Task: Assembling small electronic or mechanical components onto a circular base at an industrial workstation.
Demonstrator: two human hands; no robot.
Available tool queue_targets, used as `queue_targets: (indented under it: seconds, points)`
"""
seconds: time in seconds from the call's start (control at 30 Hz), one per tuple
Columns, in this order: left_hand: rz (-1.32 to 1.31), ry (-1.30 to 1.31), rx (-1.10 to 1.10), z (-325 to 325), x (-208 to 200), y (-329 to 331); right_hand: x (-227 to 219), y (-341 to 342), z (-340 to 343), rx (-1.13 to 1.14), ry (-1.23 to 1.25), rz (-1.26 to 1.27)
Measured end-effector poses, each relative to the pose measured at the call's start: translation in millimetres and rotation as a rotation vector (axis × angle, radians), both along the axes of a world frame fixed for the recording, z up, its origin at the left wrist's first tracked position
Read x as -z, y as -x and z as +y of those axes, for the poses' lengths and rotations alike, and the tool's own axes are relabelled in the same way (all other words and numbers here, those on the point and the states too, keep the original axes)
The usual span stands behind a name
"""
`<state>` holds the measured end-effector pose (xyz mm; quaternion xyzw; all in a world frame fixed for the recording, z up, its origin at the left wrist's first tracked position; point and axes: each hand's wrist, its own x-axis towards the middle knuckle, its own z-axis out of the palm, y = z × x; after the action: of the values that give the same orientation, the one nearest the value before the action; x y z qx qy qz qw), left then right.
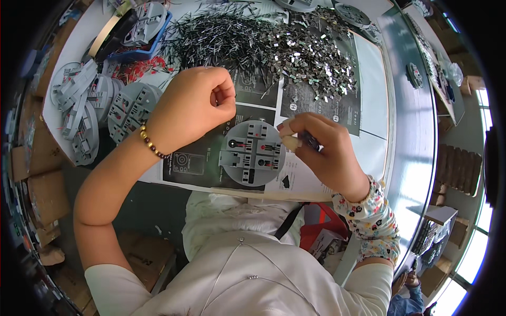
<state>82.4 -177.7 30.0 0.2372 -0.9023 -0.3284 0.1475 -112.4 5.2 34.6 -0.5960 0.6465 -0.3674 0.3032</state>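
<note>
Between my two hands, a round grey plastic plate (241, 132) lies flat on the table, its raised compartments fitted with small black and red parts. Up and to the left of it hovers my left hand (203, 102), fingers curled into a pinch; whatever is in the fingertips is hidden. My right hand (324, 150) is closed just beyond the plate's right edge, with pale coverings on its thumb and fingertip. Something small and dark shows inside its curled fingers, too covered to name. Neither hand appears to touch the plate.
Behind the plate are a heap of short black wires (216, 39) and a pile of small shiny metal pieces (321, 58). Red wires (147, 67) lie near a blue bin (138, 55). More grey plates (87, 131) crowd the left. Dark printed sheets (311, 108) cover the tabletop.
</note>
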Motion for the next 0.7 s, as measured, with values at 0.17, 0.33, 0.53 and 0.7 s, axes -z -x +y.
queue_targets:
  seconds: [0.17, 0.33, 0.53, 0.7]
  points:
    - [0.017, -0.110, -0.041, -13, -4, -3, -1, 3, -2, -0.042, -0.058, -0.002]
    - [0.144, -0.401, 0.006, -10, -23, 8, 11, -3, 0, 0.016, 0.020, -0.233]
    - [0.357, -0.659, -0.004, 39, -8, 9, -10, -20, -9, 0.020, -0.016, -0.228]
    - [0.384, -0.831, 0.003, 54, -6, 5, -16, -19, 1, -0.044, 0.024, -0.130]
